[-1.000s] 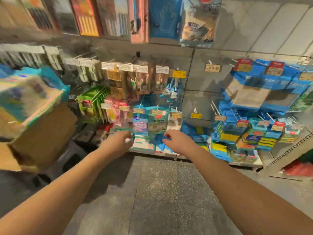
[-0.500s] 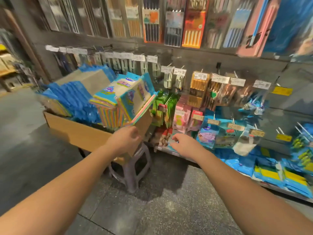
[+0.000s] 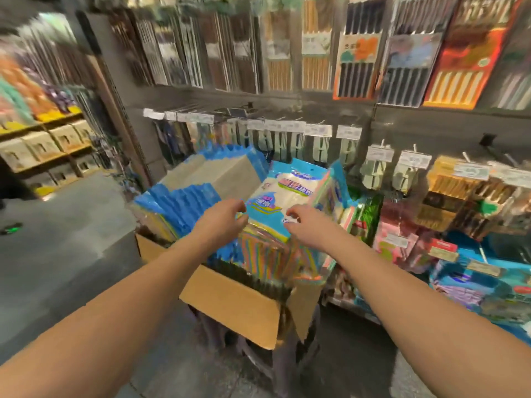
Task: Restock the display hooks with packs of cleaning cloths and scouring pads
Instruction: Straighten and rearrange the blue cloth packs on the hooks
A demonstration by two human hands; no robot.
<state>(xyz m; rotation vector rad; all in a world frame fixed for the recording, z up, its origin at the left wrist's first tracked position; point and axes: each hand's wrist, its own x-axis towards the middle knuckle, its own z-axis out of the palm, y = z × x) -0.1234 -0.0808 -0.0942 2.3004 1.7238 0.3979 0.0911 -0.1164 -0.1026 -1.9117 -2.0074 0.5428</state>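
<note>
The open cardboard box [image 3: 230, 300] is packed full with upright cloth packs [image 3: 267, 205], so a hand can enter only from above. Both the left hand [image 3: 221, 222] and the right hand [image 3: 309, 225] are already at the top pack. At 3 o'clock of the box, hanging packs on the display hooks [image 3: 413, 165] stand close and leave little side room. At 9 o'clock the grey floor [image 3: 63, 254] is open.

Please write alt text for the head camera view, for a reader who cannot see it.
Both hands, left and right, reach onto a blue-and-white cloth pack atop a full cardboard box, beside a wall of display hooks.
</note>
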